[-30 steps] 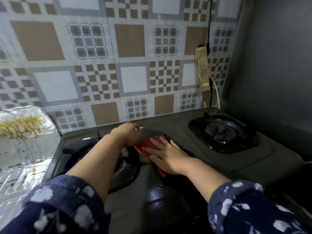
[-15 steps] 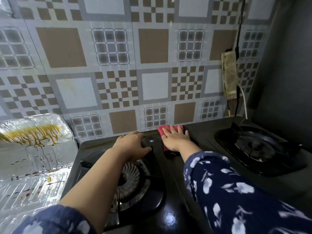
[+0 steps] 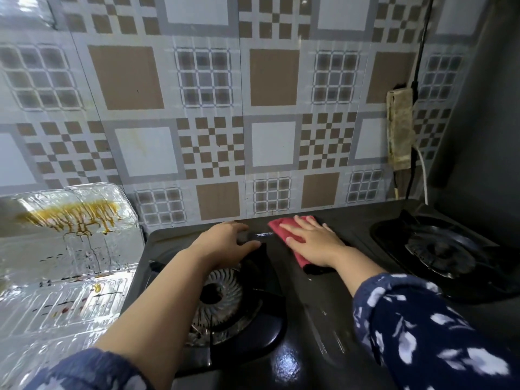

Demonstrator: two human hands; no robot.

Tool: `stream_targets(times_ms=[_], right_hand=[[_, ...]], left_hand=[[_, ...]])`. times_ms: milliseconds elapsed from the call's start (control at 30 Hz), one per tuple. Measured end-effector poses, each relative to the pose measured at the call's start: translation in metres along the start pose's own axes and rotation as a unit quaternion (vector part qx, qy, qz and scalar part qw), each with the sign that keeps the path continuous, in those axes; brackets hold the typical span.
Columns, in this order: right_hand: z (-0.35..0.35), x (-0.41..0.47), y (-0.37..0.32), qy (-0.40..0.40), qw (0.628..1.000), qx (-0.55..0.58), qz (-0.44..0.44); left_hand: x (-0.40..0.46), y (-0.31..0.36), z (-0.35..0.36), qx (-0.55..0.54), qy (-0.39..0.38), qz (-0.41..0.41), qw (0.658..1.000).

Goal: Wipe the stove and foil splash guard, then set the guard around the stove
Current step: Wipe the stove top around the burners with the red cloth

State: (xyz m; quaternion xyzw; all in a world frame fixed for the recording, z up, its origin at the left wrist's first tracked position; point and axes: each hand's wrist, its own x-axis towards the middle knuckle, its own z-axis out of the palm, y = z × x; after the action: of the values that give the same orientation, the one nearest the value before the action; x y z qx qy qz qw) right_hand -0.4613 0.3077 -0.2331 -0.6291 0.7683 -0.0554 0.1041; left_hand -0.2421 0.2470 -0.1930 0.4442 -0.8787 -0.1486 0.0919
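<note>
A black two-burner gas stove [image 3: 323,299] fills the lower middle of the head view. My right hand [image 3: 312,240] lies flat, palm down, on a red cloth [image 3: 284,228] pressed to the stove's back middle strip. My left hand [image 3: 225,240] rests with spread fingers on the stove top just behind the left burner [image 3: 222,299], holding nothing. The foil splash guard [image 3: 67,249], streaked with brown grease drips, lies bent to the left of the stove.
A tiled wall [image 3: 213,108] stands right behind the stove. The right burner [image 3: 441,249] sits by a grey side wall [image 3: 486,122]. A grimy power strip [image 3: 399,130] with cables hangs on the wall above the stove's back right corner.
My right hand has pushed the red cloth from the stove's centre to its back edge, then slightly right. The view has shifted forward and left.
</note>
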Motion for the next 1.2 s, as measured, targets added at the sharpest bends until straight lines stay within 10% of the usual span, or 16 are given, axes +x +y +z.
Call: stream_targets(times_ms=[167,467,1200], right_hand=[[-0.001,0.050,-0.018,-0.012,0.997,-0.003,0.082],[0.001,0.074,-0.064,-0.087,0.984,0.032,-0.154],[-0.002,0.128,-0.106,-0.186,0.939,-0.035,-0.286]], left_hand=[[-0.014,-0.038,-0.024,0.027,0.055,-0.025,0.998],[-0.025,-0.077,-0.030,0.022,0.053,-0.111,0.992],[-0.031,-0.127,-0.030,-0.094,0.028,-0.195,0.976]])
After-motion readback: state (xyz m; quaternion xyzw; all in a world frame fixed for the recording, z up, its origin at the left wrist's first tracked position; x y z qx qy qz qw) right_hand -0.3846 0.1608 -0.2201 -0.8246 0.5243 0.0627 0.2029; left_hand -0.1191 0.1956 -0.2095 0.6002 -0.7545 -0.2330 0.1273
